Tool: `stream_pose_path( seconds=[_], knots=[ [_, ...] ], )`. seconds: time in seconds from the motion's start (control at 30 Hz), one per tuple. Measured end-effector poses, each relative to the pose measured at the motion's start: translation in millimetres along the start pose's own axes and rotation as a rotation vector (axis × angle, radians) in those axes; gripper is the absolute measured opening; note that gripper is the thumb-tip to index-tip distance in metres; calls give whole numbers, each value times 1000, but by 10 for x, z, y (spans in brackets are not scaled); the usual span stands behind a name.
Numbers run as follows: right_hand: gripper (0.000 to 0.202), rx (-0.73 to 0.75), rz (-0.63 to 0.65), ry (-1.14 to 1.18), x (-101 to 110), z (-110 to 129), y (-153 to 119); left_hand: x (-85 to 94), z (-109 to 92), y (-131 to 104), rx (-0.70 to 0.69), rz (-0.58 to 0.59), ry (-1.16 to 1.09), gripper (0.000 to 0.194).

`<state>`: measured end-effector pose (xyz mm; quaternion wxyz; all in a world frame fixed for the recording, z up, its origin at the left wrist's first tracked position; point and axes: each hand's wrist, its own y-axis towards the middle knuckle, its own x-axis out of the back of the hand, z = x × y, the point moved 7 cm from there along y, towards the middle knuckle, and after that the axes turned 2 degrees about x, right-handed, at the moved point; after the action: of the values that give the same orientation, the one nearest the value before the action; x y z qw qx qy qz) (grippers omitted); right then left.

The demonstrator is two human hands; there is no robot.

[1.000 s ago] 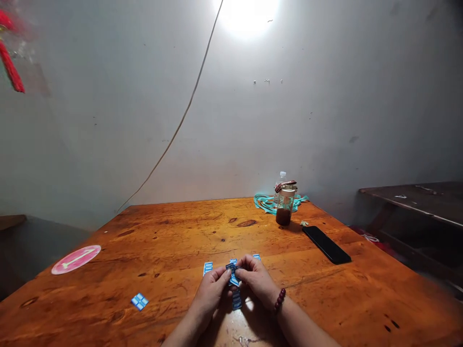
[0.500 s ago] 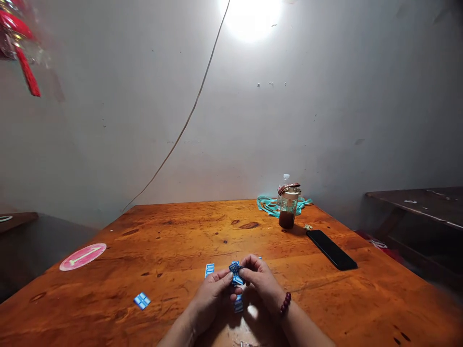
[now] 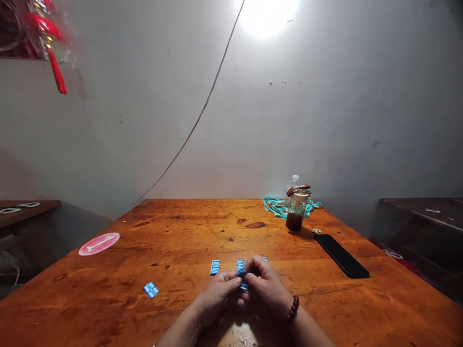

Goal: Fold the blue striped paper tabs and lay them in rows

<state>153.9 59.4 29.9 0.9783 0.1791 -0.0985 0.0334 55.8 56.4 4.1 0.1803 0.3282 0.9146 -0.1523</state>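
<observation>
My left hand [image 3: 219, 291] and my right hand [image 3: 270, 283] meet over the near part of the table, thumbs and fingers pinched together. Between them is a small blue-and-white patterned piece [image 3: 244, 286], mostly covered by the fingers; its exact kind is too small to tell. Just beyond the hands lie similar flat blue-and-white pieces: one at left [image 3: 215, 267], one in the middle [image 3: 240, 264] and one at right [image 3: 265, 259], partly hidden by my right hand. A separate blue-and-white square [image 3: 151, 289] lies to the left. A dark red bead bracelet [image 3: 293, 307] circles my right wrist.
On the wooden table [image 3: 188, 226] a pink round disc [image 3: 99, 244] lies at left. A black phone [image 3: 342, 255] is at right. Behind it stand a bottle of dark liquid [image 3: 294, 219] and a clear plastic bottle [image 3: 295, 179], beside turquoise straps [image 3: 271, 206].
The camera view has turned left, so the scene appears shifted right. The piece in my hands now shows less of its patterned face, and the middle piece on the table is more visible.
</observation>
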Motion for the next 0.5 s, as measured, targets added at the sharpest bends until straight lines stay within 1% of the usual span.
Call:
stream_pose_path(
  seconds=[0.1, 0.17, 0.23, 0.3, 0.33, 0.4, 0.43, 0.5],
  knots=[
    [4, 35, -28, -103, 7, 14, -10, -17, 8, 20, -24, 0, 74, 18],
    [11, 62, -35, -137, 13, 60, -18, -26, -13, 20, -50, -5, 163, 16],
    [16, 106, -9, -165, -1, 126, -24, -31, -66, 9, -106, -23, 272, 16],
    [11, 138, 0, -172, -5, 174, -23, -38, -144, -10, -190, -48, 362, 15],
    [9, 135, -16, -147, 8, 180, -18, -44, -176, -19, -222, -57, 380, 15],
    [5, 82, -66, 1, 45, 150, -5, -54, -203, -28, -229, -64, 316, 18],
    [4, 39, -76, 120, 48, 120, 0, -58, -202, -31, -209, -67, 232, 22],
    [7, -70, -57, 376, 3, 62, -2, -78, -182, -41, -150, -66, 31, 28]
  ],
)
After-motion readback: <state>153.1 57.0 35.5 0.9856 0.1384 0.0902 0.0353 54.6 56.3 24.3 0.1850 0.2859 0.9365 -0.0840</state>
